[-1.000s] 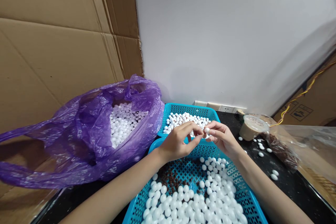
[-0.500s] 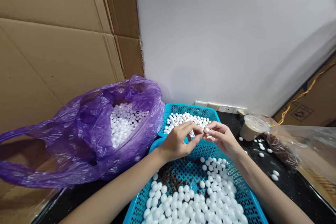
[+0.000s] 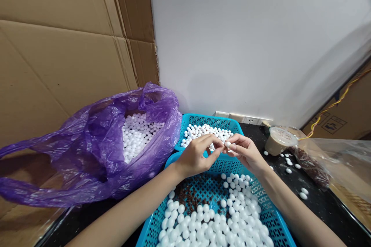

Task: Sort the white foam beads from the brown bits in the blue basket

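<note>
A small white ball [image 3: 228, 144] is pinched between the thumb and fingers of my right hand [image 3: 245, 152]. My left hand [image 3: 199, 154] meets it from the left, thumb and forefinger closed on a tiny brownish bit against the ball, too small to name. Both hands are above the near blue basket [image 3: 214, 168], which holds many white balls [image 3: 199, 225] and a patch of small dark brown pieces [image 3: 189, 197]. Just behind my hands, the far blue basket [image 3: 185, 121] contains more white balls [image 3: 203, 129], some with brown marks.
On the left lies an open purple plastic bag [image 3: 98, 142] of white balls. A lidded tub [image 3: 278, 141], a clear bag of brown pieces [image 3: 311, 168] and loose balls [image 3: 303, 193] are on the black counter [image 3: 321, 208]. Cardboard [image 3: 58, 46] and a wall with sockets [image 3: 251, 120] stand behind.
The fingertips and the white ball have shifted very slightly. Everything else stays in place.
</note>
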A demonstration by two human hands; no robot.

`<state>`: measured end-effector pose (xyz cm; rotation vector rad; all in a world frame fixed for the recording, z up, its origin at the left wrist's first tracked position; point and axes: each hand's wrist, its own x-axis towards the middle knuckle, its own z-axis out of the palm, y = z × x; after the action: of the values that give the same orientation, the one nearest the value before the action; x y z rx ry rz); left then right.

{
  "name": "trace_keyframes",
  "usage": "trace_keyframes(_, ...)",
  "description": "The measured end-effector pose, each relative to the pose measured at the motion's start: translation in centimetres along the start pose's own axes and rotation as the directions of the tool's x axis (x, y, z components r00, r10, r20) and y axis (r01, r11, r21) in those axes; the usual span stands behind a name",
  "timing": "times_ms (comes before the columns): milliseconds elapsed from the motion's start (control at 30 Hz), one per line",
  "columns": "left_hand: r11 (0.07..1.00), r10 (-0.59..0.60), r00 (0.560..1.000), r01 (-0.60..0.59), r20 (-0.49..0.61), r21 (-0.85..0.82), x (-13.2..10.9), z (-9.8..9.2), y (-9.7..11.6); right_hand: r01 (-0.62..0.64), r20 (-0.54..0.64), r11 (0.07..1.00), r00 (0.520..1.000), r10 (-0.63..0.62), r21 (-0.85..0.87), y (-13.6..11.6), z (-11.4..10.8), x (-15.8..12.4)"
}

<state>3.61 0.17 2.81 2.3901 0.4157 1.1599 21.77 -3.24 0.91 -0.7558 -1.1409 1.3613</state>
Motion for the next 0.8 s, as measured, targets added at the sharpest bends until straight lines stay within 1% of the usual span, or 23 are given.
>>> trace_keyframes(267,1.0,0.018,1.0,-0.018,-0.017,0.011,0.01,0.04,-0.17,0.007,-0.001,1.0,1.0,-0.007,0.005,-0.04,0.09,0.06)
trace_keyframes(567,1.0,0.011,1.0,-0.011,-0.009,0.012,-0.01,0.06,-0.18,0.017,-0.021,1.0,1.0,-0.017,0.004,-0.1,0.34,-0.09)
trace_keyframes(800,0.999,0.01,1.0,-0.009,-0.025,0.036,-0.11,0.14,-0.31,0.024,-0.025,1.0,0.999,-0.024,-0.008,-0.08,0.35,0.05)
